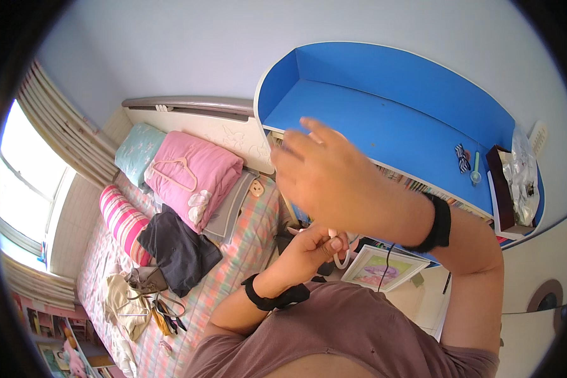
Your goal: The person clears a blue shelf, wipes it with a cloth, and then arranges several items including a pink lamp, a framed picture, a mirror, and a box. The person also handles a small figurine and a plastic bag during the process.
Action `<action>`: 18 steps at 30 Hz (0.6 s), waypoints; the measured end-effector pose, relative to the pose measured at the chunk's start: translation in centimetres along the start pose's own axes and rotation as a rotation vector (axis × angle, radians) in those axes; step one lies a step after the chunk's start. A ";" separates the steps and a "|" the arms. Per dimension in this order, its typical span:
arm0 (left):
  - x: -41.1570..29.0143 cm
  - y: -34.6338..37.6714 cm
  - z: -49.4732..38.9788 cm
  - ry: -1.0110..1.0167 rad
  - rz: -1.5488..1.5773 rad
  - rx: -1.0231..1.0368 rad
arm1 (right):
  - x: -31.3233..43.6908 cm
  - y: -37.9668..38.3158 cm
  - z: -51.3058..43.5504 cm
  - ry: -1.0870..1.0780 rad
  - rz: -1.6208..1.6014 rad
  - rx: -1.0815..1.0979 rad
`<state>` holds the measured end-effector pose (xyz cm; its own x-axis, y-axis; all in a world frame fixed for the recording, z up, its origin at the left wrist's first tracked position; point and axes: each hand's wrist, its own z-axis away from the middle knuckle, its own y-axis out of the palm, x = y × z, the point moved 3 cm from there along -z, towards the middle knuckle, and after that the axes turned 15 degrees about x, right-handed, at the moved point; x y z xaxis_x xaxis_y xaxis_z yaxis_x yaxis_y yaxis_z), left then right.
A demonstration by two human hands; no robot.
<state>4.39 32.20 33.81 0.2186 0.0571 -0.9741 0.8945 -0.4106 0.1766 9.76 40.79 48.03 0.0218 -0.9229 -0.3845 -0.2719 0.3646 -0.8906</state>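
My left hand [314, 245] is low in front of my body, with its thumb and fingers closed around a white curved item [343, 261]. Most of that item is hidden by the fingers, so its kind is unclear. Above it my right hand [316, 177] is raised, blurred by motion. Its fingers are spread and nothing shows in them, though the palm side is hidden. Behind this hand lies the front edge of a blue shelf top [340, 113]. Both wrists wear black bands.
On the left, a bed [250, 217] holds a folded pink quilt [203, 165] with a hanger [175, 174], a striped pillow [123, 224], dark clothing [177, 250] and a bag [146, 279]. A framed picture [382, 269] leans below the shelf. A dark box [498, 184] stands at right.
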 end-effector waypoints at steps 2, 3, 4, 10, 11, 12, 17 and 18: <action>-0.6 0.3 -0.3 -0.002 0.021 -0.026 | -2.2 0.0 -0.3 0.087 -0.156 0.109; -0.9 0.4 -0.3 -0.019 -0.019 -0.038 | -2.9 -0.1 -0.2 0.100 -0.199 0.063; -1.0 0.4 -0.3 -0.052 -0.064 -0.057 | -3.4 0.1 0.1 0.131 -0.309 0.042; -1.1 0.5 -0.2 0.025 0.012 -0.061 | -2.6 1.7 3.6 0.274 -0.454 -0.391; -1.1 0.3 -0.2 0.017 0.032 -0.075 | -2.0 2.1 4.2 0.312 -0.491 -0.406; -1.1 0.2 -0.1 0.009 0.051 -0.088 | -1.4 2.5 4.7 0.368 -0.538 -0.418; -1.5 -0.9 0.5 -0.087 0.105 -0.134 | 1.8 3.0 5.3 0.346 -0.576 -0.343; -1.7 -0.9 0.5 -0.083 0.069 -0.139 | 2.0 2.6 5.5 0.319 -0.532 -0.345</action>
<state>2.98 32.03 35.20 0.2541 -0.0443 -0.9662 0.9249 -0.2810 0.2562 14.37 40.54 43.58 -0.0318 -0.9753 0.2184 -0.5929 -0.1575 -0.7897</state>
